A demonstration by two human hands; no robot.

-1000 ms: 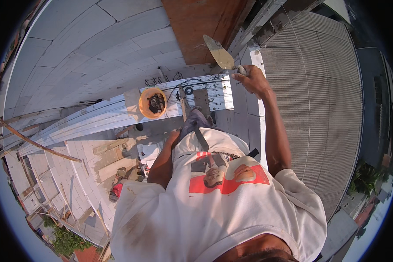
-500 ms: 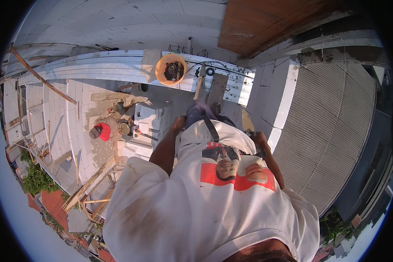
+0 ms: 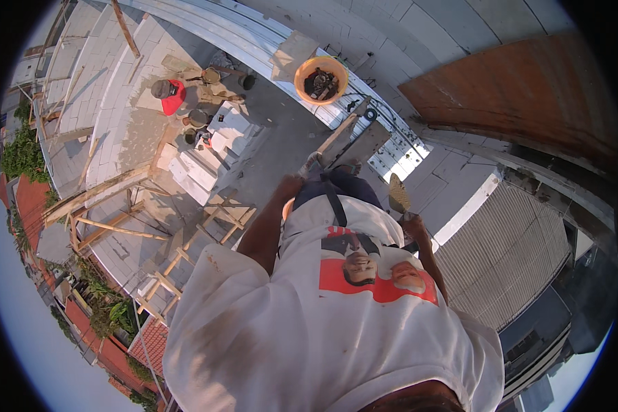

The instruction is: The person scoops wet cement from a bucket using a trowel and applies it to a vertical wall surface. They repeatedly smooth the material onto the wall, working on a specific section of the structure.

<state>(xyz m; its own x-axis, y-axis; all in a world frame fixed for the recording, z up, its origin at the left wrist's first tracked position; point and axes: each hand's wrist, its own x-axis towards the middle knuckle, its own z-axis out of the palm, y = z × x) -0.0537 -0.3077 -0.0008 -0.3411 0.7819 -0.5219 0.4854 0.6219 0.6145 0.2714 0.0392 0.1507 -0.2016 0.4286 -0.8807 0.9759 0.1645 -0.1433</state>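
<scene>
Trowel [image 3: 399,195]: at the person's right side, just beside the hip, pointed blade up and away from the body. Blade looks dull, greyish-yellow, surface rough. Handle mostly hidden in the grip.

Right hand [image 3: 412,225]: fingers wrapped around the trowel's handle, arm lowered alongside the shirt. Left hand [image 3: 290,187]: lowered by the left hip, in shadow; cannot tell whether it is closed or holds anything.

Person wears a white T-shirt [image 3: 288,329] with a red printed panel, brownish stain on the left side; dark strap [image 3: 333,199] hanging at the front of the waist.

Ahead of the feet: a wooden plank [image 3: 340,137] and, beside it, a grey board [image 3: 365,144], both running toward ribbed pale metal sheeting [image 3: 261,60]. Orange bucket [image 3: 321,62] on the sheeting, dark pieces inside. Black ring [image 3: 370,114] near the end of the grey board.

Right of the trowel: pale block wall [image 3: 446,178], sunlit along its top; beyond it a corrugated roof [image 3: 501,254]. Brown panel [image 3: 515,89] at upper right.

Lower down on the left: a co-worker [image 3: 174,97] in red top and grey cap, near stacked white blocks [image 3: 235,130]. Wooden framing [image 3: 120,189] nearer; trees [image 3: 20,154] and red roofs [image 3: 151,343] farther out.
</scene>
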